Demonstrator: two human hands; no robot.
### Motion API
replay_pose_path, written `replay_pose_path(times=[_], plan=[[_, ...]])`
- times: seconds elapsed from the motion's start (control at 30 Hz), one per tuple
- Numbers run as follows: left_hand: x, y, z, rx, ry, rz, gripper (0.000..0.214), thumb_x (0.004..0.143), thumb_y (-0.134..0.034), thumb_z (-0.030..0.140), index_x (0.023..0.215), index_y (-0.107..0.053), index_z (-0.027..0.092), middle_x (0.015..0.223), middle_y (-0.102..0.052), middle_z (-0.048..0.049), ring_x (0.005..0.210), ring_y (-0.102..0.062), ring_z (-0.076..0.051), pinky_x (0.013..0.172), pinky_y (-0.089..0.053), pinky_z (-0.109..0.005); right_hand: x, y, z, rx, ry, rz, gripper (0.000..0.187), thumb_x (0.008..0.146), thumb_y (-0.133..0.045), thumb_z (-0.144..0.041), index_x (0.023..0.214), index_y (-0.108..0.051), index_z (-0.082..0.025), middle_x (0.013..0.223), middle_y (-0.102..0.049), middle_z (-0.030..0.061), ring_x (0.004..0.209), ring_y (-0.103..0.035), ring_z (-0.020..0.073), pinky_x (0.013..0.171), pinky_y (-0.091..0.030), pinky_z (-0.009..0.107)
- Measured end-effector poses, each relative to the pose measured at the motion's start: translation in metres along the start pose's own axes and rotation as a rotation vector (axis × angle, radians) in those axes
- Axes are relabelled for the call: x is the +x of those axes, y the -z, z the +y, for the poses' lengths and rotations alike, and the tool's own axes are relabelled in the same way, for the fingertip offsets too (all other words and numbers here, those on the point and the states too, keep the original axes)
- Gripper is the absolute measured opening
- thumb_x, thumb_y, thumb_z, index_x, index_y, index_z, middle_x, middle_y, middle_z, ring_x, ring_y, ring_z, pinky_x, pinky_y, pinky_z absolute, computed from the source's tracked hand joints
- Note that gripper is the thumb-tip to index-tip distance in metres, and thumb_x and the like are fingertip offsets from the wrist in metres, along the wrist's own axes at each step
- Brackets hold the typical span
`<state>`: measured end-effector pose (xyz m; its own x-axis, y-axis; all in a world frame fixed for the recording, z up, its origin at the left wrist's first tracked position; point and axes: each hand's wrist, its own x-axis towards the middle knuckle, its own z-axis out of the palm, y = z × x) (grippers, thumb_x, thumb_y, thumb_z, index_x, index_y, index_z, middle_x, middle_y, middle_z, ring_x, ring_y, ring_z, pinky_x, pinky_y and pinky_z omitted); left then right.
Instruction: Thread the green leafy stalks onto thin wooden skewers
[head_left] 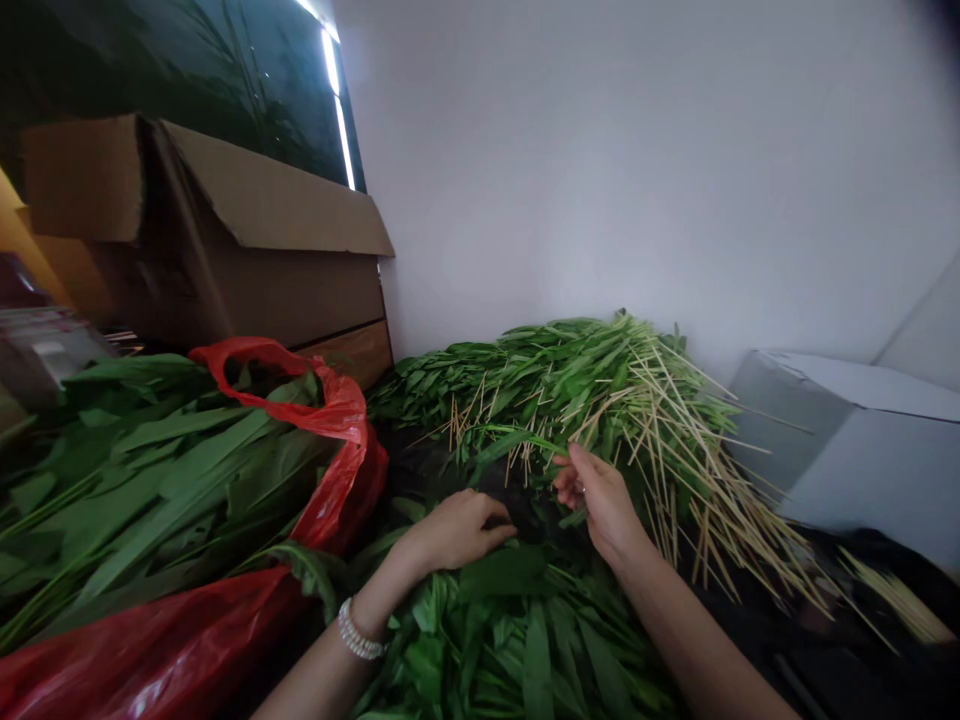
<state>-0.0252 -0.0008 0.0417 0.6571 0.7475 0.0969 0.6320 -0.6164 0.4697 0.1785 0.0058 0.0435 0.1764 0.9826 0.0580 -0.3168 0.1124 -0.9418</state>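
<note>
Sprig [534, 440] pinched in right hand [604, 500], between near leaves [540, 640] and the stick-strewn pile [570, 365] at the black surface's [412, 462] far edge. Left hand [459, 530] loosely curled over the near leaves; cannot tell whether it holds any. Red bag [150, 640] left, white box [900, 450] right.

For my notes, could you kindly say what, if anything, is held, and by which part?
Right hand: greens, by the stem end. Left hand: no hold visible.
</note>
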Motion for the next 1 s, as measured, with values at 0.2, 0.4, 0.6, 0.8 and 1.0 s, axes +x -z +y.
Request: replay_pose_path(times=[0.2,0.4,0.6,0.8,1.0], plan=[[0.002,0.003,0.011,-0.044,-0.086,0.179,0.019,0.087,-0.059,0.033,0.088,-0.075,0.023,0.079,-0.074,-0.0011,0.070,-0.065,-0.015,0.065,-0.044,-0.023,0.003,0.001,0.004,0.018,0.034,-0.032,0.040,0.063,-0.079,-0.052,0.073,-0.066,-0.016,0.061,-0.067,0.0013,0.044,-0.055,0.0084,0.037,-0.033,0.017],[0.003,0.009,0.006,-0.213,-0.063,0.989,0.018,0.089,-0.058,0.027,0.083,-0.073,0.019,0.071,-0.070,-0.0025,0.066,-0.063,-0.015,0.066,-0.047,-0.027,0.002,0.002,0.003,0.019,0.051,-0.063,0.040,0.065,-0.078,-0.049,0.088,-0.069,-0.018,0.077,-0.072,0.0052,0.053,-0.060,0.0114,0.040,-0.036,0.018],[0.007,0.011,-0.013,-0.144,-0.017,1.076,0.014,0.088,-0.060,0.023,0.095,-0.072,0.022,0.086,-0.073,-0.0033,0.082,-0.064,-0.018,0.077,-0.048,-0.032,-0.001,0.001,0.000,0.010,0.053,-0.106,0.034,0.067,-0.077,-0.044,0.088,-0.070,-0.019,0.081,-0.073,0.0068,0.058,-0.061,0.0135,0.043,-0.037,0.020],[0.007,0.008,-0.009,-0.115,0.020,1.082,0.016,0.091,-0.055,0.023,0.097,-0.070,0.022,0.090,-0.073,-0.0037,0.089,-0.063,-0.020,0.084,-0.047,-0.034,-0.003,0.003,-0.001,-0.008,0.076,-0.142,0.024,0.066,-0.077,-0.034,0.085,-0.074,-0.021,0.078,-0.071,0.0034,0.072,-0.065,0.0180,0.056,-0.043,0.025],[0.005,0.008,-0.011,-0.266,0.114,1.141,0.017,0.094,-0.048,0.025,0.101,-0.062,0.021,0.095,-0.069,-0.0051,0.094,-0.063,-0.020,0.087,-0.048,-0.033,-0.003,0.005,0.002,-0.048,0.104,-0.172,0.012,0.063,-0.076,-0.025,0.074,-0.075,-0.021,0.084,-0.073,0.0042,0.082,-0.067,0.0232,0.070,-0.046,0.031]])
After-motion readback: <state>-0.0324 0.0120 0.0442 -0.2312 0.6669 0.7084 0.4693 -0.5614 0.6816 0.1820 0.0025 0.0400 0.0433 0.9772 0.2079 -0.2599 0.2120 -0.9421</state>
